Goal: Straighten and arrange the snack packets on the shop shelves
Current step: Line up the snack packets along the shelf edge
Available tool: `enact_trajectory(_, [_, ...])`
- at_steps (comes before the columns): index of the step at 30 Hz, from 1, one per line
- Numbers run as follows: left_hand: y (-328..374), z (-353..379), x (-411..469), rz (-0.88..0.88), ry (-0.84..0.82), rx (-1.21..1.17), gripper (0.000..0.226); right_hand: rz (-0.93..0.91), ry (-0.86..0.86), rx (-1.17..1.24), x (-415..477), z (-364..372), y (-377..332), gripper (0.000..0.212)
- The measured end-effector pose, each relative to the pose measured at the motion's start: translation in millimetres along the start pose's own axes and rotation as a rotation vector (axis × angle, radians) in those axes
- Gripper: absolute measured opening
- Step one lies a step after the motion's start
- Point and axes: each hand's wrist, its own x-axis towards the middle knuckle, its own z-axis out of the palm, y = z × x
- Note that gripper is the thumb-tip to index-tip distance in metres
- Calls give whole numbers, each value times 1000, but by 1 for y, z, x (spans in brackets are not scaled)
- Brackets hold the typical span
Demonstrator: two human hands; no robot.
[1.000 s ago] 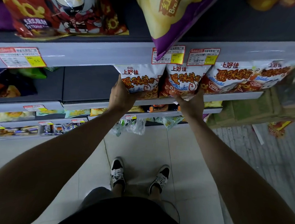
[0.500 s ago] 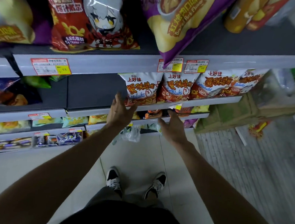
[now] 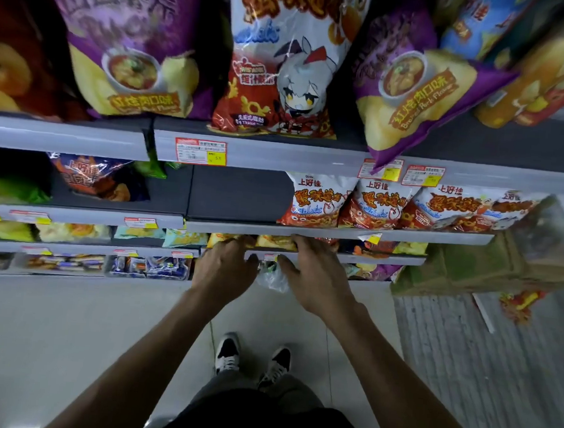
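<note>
1. Writing: the two purple packets [image 3: 128,49] on the top shelf read "红烧肉口味"; the right one also reads "Braised Pork Flavor". Between them stands one red-and-white cartoon packet [image 3: 283,89]; its small print is too blurred to read.
2. Second shelf: four white-red packets [image 3: 319,200] in a row, each marked "上好佳". They stand upright and touch side by side; the fourth is partly cut off at the right.
3. Price tags [image 3: 200,151]: three on the top shelf lip. One shows "5.5"; the rest is unreadable.
4. Third shelf: two yellow packets [image 3: 275,242] lie at the front edge, directly under the white-red row.
5. Left hand [image 3: 225,270]: its fingers reach onto the left yellow packet. Cannot tell whether they grip it.
6. Right hand [image 3: 316,280]: relaxed and spread, holding nothing. Its fingertips are at the right yellow packet and its thumb is below the third shelf lip [image 3: 371,258].
7. One clear plastic bag [image 3: 272,279] hangs between the hands.
8. Two black-and-white shoes [image 3: 227,351] stand on the tiled floor below.
</note>
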Motion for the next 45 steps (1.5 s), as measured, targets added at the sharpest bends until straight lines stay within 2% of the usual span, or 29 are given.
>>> enact_trajectory(9, [-17,-46,-29,-228,134,109,42,-268,-4,-56,23,-2,-51,51])
enact_trajectory(18, [-36,-71,-96,-517,225,89,40,-487,-153,-46,34,19,-101,54])
enact_trajectory(24, [-64,-88,-128,-639,244,74,40,-591,-254,-50,21,51,-141,59])
enact_trajectory(28, [-101,-103,-133,-657,231,57,40,-594,-267,-82,18,62,-173,58])
enact_trajectory(33, [-159,-132,-127,-618,253,3,41,-511,-206,-99,17,83,-217,50])
enact_trajectory(41, [-276,-194,-130,-529,263,-96,37,-290,-124,-103,3,130,-307,50])
enact_trajectory(45, [-321,-214,-124,-500,191,-82,36,-200,-98,-95,3,142,-335,51])
